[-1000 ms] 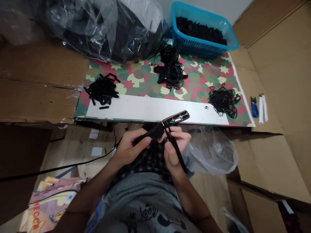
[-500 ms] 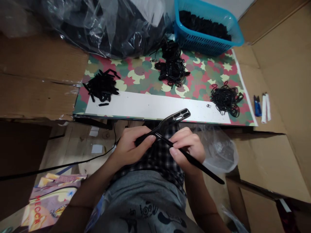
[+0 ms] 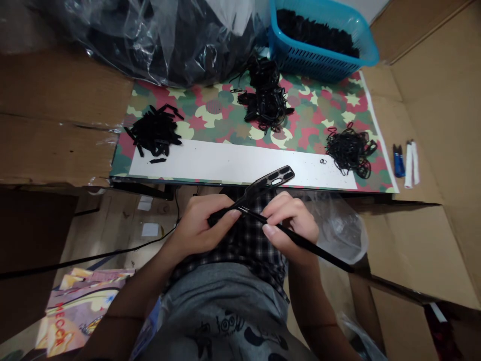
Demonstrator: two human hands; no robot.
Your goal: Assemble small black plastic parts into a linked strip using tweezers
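Both hands' fingers clamp: left hand (image 3: 203,223), slotted piece (image 3: 257,186); right hand (image 3: 291,228), black strip (image 3: 319,250), now swung outward, apparently taut.

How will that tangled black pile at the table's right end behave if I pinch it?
The pile of black loops is probably floppy, since its thin strands curve every way. It may lift as a snagged clump, because the loops overlap. Strays could drop off, as a few stick out at its edges.

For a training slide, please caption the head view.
Left hand and right hand hold slender black parts before a camouflage-patterned table bearing black piles.
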